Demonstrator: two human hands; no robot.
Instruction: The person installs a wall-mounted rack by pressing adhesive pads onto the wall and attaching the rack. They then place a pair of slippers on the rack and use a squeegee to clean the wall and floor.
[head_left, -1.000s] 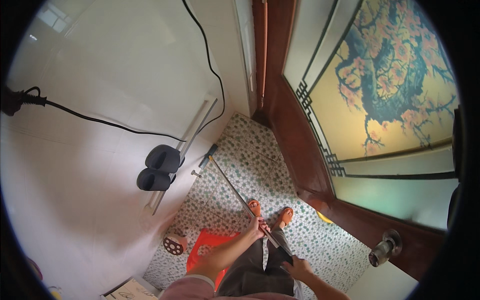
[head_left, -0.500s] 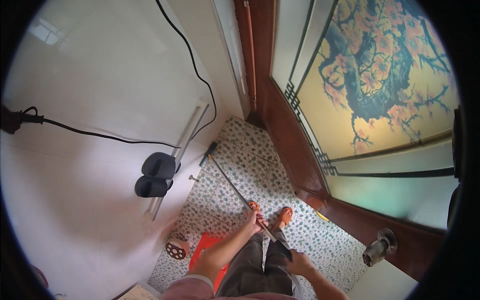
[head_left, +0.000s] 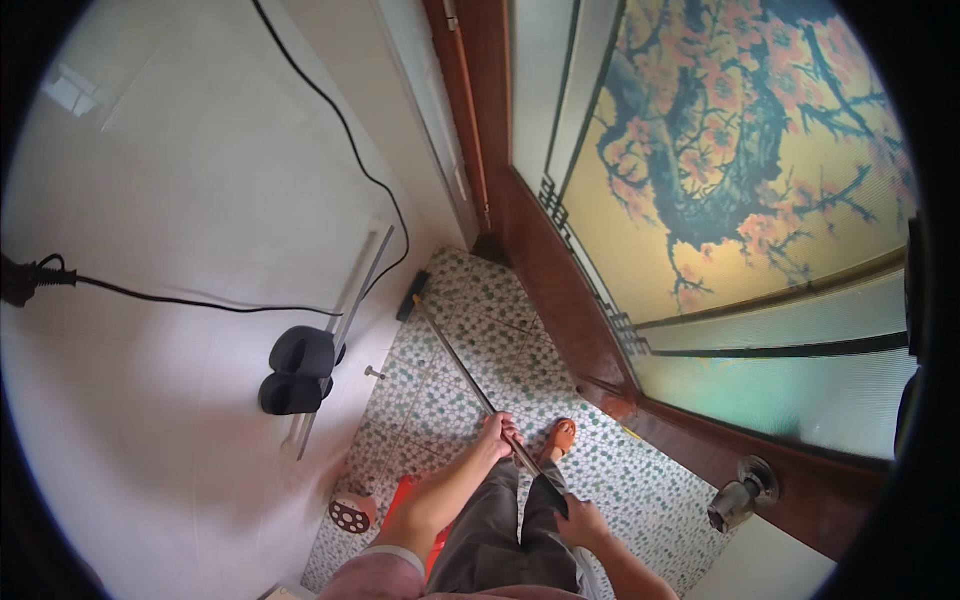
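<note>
My left hand (head_left: 499, 436) is wrapped around the metal pole of a long-handled floor brush (head_left: 460, 365), about halfway along it. Lower down, my right hand (head_left: 582, 523) grips the dark end of the same pole, close to my right thigh. The pole slants up to the left across the patterned floor. Its dark, narrow head (head_left: 411, 296) rests on the tiles along the foot of the white wall, near the far corner. Whether that head carries bristles or a blade is too small to tell. My left foot is mostly hidden behind my left hand.
Black slippers (head_left: 297, 370) hang on a wall rail at left, below a black cable (head_left: 190, 298). A small metal fitting (head_left: 375, 373) juts from the wall. A round floor item with holes (head_left: 353, 512) and a red object (head_left: 404, 491) lie left. A brown-framed door (head_left: 665, 420) with a knob (head_left: 738, 500) stands right.
The brush head has slid along the wall's foot toward the far corner. Both hands keep their hold on the pole. The whole view has shifted slightly, and my left foot is now mostly covered.
</note>
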